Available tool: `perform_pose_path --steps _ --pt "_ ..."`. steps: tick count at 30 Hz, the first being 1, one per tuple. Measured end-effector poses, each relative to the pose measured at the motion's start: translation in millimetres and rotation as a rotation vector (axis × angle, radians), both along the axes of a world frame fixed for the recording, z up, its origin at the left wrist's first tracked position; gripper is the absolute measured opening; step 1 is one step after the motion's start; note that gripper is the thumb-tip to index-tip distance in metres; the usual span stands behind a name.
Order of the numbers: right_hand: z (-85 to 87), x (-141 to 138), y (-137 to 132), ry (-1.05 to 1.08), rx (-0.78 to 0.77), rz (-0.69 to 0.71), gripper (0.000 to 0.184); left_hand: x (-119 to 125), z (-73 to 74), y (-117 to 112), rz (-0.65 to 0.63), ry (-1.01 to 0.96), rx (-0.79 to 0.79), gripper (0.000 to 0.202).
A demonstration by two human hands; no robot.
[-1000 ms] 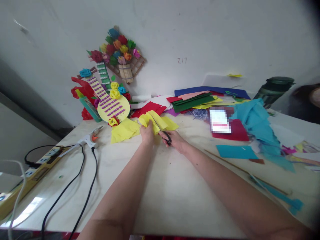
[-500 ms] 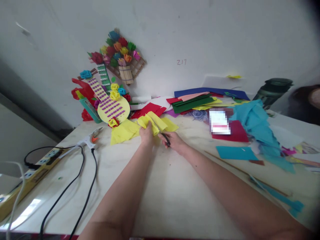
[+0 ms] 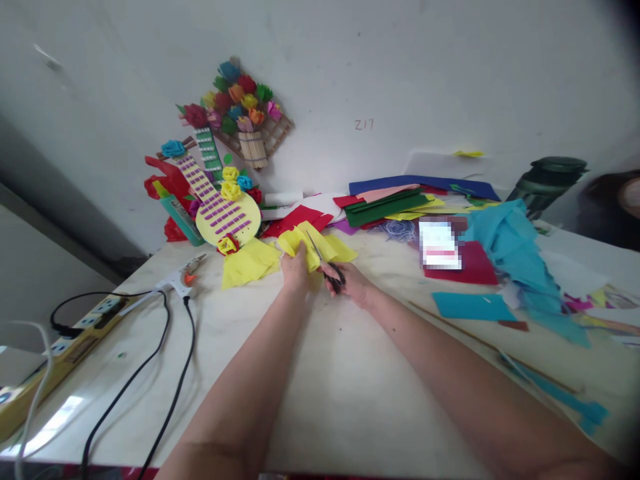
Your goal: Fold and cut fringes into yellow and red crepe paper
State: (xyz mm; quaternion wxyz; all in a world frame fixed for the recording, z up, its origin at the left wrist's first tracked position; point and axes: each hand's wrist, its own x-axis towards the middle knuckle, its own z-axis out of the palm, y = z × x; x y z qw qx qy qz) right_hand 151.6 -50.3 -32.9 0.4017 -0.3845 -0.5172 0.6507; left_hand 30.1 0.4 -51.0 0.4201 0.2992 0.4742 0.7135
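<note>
My left hand point(image 3: 295, 269) is closed on a sheet of yellow crepe paper point(image 3: 291, 241), holding it just above the table. In my right hand point(image 3: 354, 285) is a pair of scissors point(image 3: 334, 275) with black handles; its blades reach into the yellow paper, close to my left fingers. Part of the right fingers is hidden behind the handles. More yellow paper pieces point(image 3: 250, 263) lie flat on the table to the left of my left hand, and another lies behind the scissors.
Left, a glue gun point(image 3: 183, 285) lies near a power strip point(image 3: 75, 357) with trailing cords. A guitar-shaped craft point(image 3: 229, 217) leans against the wall. Coloured sheets point(image 3: 385, 207) are stacked behind; blue crepe paper point(image 3: 510, 240), a wooden stick point(image 3: 460, 330) and a dark bottle point(image 3: 547, 180) are right.
The scissors' handles have spread apart in my right hand and the blades show more plainly against the yellow paper. My left hand keeps its hold in nearly the same place.
</note>
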Motion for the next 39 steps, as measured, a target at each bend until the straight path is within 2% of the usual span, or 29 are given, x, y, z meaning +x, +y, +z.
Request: perform_pose_path --steps 6,13,22,25,29,34,39 --pt "-5.3 -0.9 3.1 -0.002 0.009 -0.020 0.040 5.4 8.6 -7.5 -0.004 -0.018 0.002 0.029" --pt "-8.8 -2.4 4.7 0.002 0.045 -0.048 0.039 2.8 -1.4 -3.0 -0.041 -0.001 0.055 0.035" --pt "-12.0 -3.2 4.0 0.007 0.148 -0.073 0.034 -0.3 -4.6 3.0 -0.018 0.023 0.013 0.033" --pt "-14.4 -6.3 6.4 -0.025 0.115 -0.106 0.032 -3.7 -9.6 6.8 -0.010 0.039 0.011 0.037" --pt "-18.9 -10.9 8.6 -0.078 0.116 -0.209 0.041 -3.4 -9.4 7.6 0.013 0.031 -0.024 0.036" --pt "-24.5 -12.4 6.5 -0.205 0.315 -0.332 0.042 1.1 -0.1 2.6 0.033 0.006 -0.025 0.032" --pt "-23.1 -8.4 4.9 -0.440 0.545 -0.385 0.030 1.5 3.7 -0.2 0.025 0.008 -0.027 0.033"
